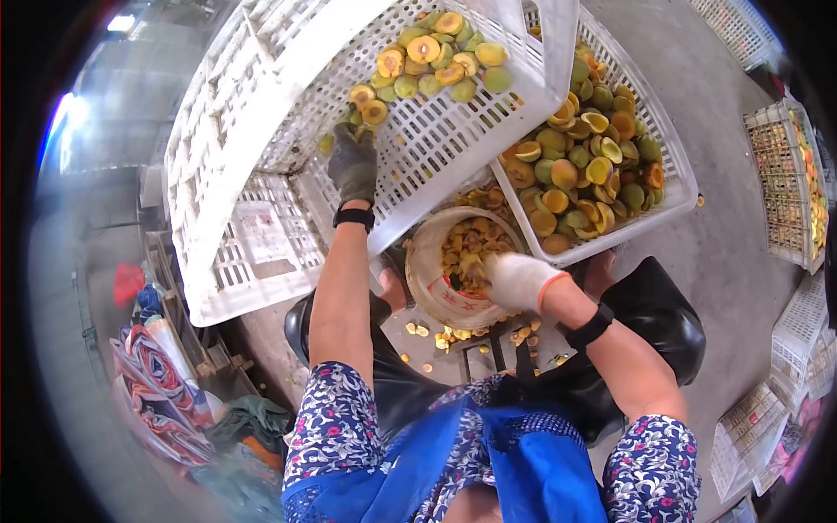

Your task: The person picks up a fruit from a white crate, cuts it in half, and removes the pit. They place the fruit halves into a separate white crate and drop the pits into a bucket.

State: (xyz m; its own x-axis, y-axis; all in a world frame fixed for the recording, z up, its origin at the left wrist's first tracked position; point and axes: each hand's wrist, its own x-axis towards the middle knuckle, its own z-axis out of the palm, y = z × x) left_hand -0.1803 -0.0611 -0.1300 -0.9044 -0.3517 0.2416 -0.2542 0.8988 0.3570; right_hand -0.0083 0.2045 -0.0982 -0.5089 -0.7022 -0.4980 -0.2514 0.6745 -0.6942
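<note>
My left hand (355, 166), in a dark grey glove, reaches into a tilted white plastic crate (436, 139). Its fingertips close around a piece at the near end of a pile of halved yellow-green stone fruits (424, 50), some with the pit showing. Over a dirty white bucket (429, 288) is my right hand (516, 282) in a white glove, blurred, its fingers curled down. Whatever those fingers hold is hidden. Inside the bucket lie brownish-yellow pits and scraps (471, 244). Right of it, a second white crate (676, 187) holds many hollowed fruit halves (580, 166).
Pits and scraps (453, 336) lie on the concrete floor between my legs. Striped sacks and dark cloth (166, 383) are heaped at the left. More crates stand along the right, one filled with fruit (789, 187).
</note>
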